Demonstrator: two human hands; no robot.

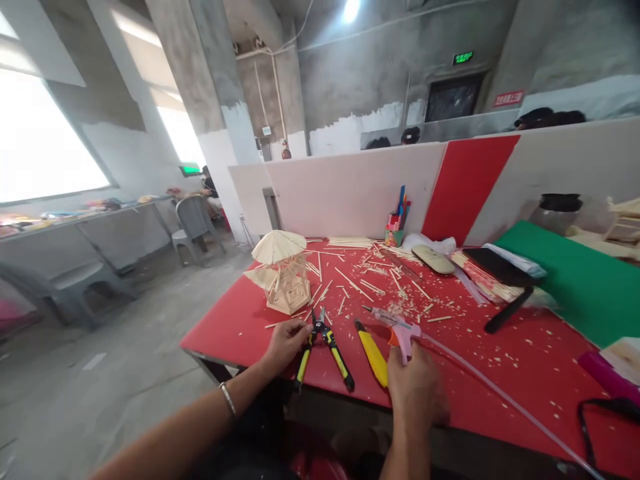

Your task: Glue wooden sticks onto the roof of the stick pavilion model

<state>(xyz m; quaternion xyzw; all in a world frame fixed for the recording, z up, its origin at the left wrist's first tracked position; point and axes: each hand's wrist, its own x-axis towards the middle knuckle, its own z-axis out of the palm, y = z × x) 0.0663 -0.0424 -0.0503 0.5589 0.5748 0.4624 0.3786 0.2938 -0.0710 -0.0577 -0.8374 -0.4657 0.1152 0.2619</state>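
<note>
My right hand [413, 383] is wrapped round the handle of a pink hot glue gun [400, 325] with an orange trigger; its nozzle points left over the red table. My left hand [286, 345], a bangle on its wrist, has its fingertips pinched together beside the jaws of yellow-and-black pliers [337, 357]. Whatever sits in that pinch is too small to make out. The pliers lie with handles spread. Between them and the glue gun lies a yellow utility knife [373, 353]. Beyond my left hand stands a small pavilion model [287, 293] of thin wooden sticks with a round roof.
Loose wooden sticks [355, 283] and chips litter the red table [225, 327]. A pen holder [394, 233], a beige oval case [433, 260], a black-handled tool [507, 310] and a green board [560, 280] lie farther back. A pale pink strand [500, 387] trails from the glue gun.
</note>
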